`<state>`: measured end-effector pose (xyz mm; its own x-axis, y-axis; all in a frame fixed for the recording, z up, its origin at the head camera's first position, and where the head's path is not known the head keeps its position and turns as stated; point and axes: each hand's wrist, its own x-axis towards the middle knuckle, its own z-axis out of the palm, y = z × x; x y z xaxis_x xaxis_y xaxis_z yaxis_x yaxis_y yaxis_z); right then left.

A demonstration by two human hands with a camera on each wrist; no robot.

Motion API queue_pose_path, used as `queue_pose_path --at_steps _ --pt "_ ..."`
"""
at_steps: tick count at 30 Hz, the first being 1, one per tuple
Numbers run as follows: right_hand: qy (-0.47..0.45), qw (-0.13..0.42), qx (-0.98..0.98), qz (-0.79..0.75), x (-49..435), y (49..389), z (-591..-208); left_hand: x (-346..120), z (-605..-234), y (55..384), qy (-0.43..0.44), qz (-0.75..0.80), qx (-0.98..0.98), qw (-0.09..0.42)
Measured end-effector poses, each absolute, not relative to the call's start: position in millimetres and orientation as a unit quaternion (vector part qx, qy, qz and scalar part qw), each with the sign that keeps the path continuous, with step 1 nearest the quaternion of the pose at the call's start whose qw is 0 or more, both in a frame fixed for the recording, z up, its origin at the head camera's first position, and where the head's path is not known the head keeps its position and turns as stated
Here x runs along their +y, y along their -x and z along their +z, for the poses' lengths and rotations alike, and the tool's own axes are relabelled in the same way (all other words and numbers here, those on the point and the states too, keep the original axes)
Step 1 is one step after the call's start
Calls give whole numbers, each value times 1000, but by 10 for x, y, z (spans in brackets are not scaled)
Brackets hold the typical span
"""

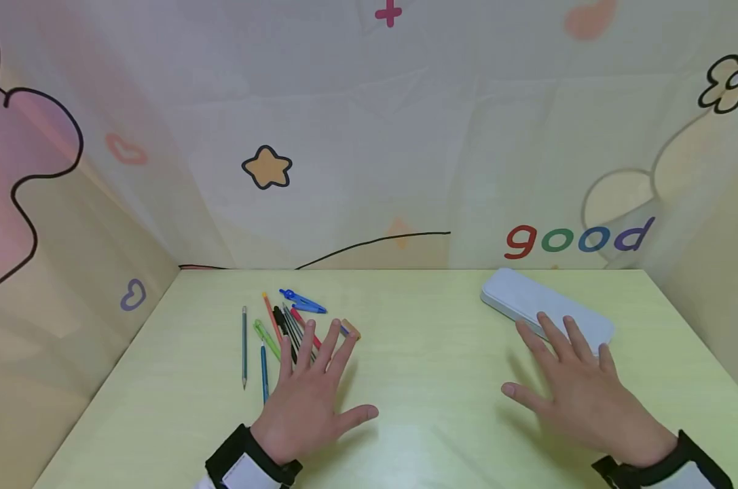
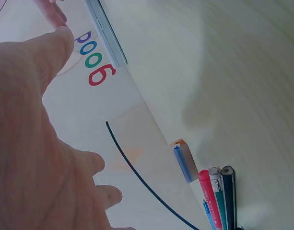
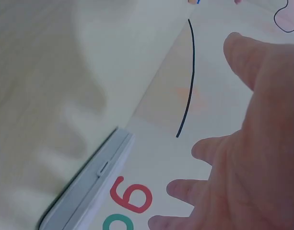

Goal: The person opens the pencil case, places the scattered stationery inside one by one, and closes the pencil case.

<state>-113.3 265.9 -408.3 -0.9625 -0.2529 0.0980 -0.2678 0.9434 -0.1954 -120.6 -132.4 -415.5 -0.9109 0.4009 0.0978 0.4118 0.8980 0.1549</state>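
My left hand (image 1: 310,397) hovers with spread, straight fingers over the near side of a loose group of pens and pencils. Among them are a red pen (image 2: 210,196), a light green pen (image 1: 266,337), an orange pencil (image 1: 271,314) and several dark pencils, partly hidden behind the fingers. Beside the fingertips lies a small eraser (image 2: 186,162) in a blue and orange sleeve. My right hand (image 1: 579,401), fingers also spread, is above the near edge of a pale blue-white pencil case (image 1: 546,302), overlapping it in the head view. The case looks closed. Neither hand holds anything.
To the left, a dark pencil (image 1: 244,346) and a blue pencil (image 1: 264,370) lie apart from the group. Behind it sits a blue two-legged tool (image 1: 304,301), like a drawing compass. A printed curtain (image 1: 369,156) stands along the back edge of the pale table (image 1: 430,380).
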Motion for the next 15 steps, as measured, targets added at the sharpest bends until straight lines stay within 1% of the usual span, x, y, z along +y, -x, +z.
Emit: queue_pose_path --at_steps 10,15 --pt "-109 21 -988 110 2923 1326 -4057 -1309 -4156 1198 211 -94 -973 27" --pt "-93 1 -989 115 3070 1437 -4078 -1308 -4154 1195 212 -88 -973 33"
